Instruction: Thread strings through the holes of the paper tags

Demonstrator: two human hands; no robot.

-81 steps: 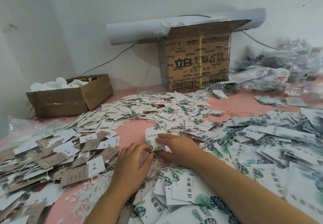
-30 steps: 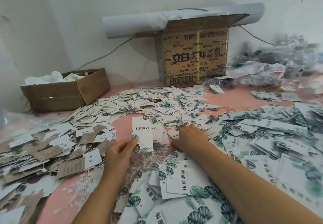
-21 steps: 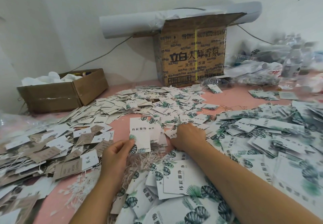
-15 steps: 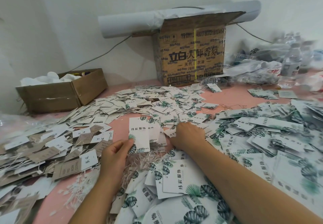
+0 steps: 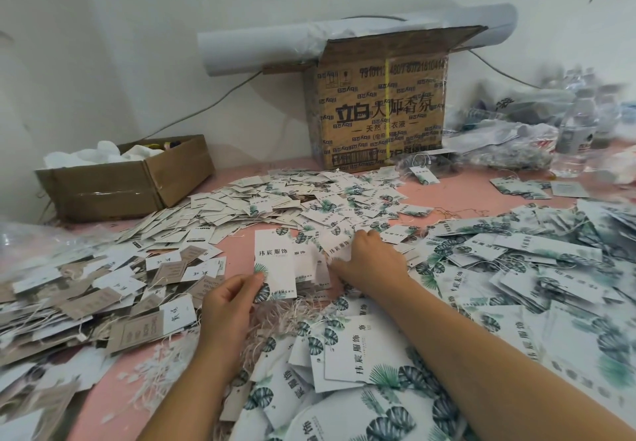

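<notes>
Two boxes on table point(image 5: 481, 201): low box point(image 5: 113, 189) holds white wadding point(image 5: 103, 155), tall box point(image 5: 382, 110) contents hidden. Left hand point(image 5: 229, 303) fingers point(image 5: 254, 279) pinch one tag point(image 5: 275, 261); right hand point(image 5: 373, 265) fingers point(image 5: 361, 234) in tag pile point(image 5: 309, 199), grip unclear.

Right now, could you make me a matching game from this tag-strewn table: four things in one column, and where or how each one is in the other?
Things:
1. left hand
2. right hand
3. white roll
4. low open box

Places or states:
A. at the far left by the wall, white material inside
B. lying on top of the tall printed carton
C. pinching a leaf-print tag by its lower corner
D. palm down on loose tags in the middle

Pairs: 1-C, 2-D, 3-B, 4-A.
</notes>
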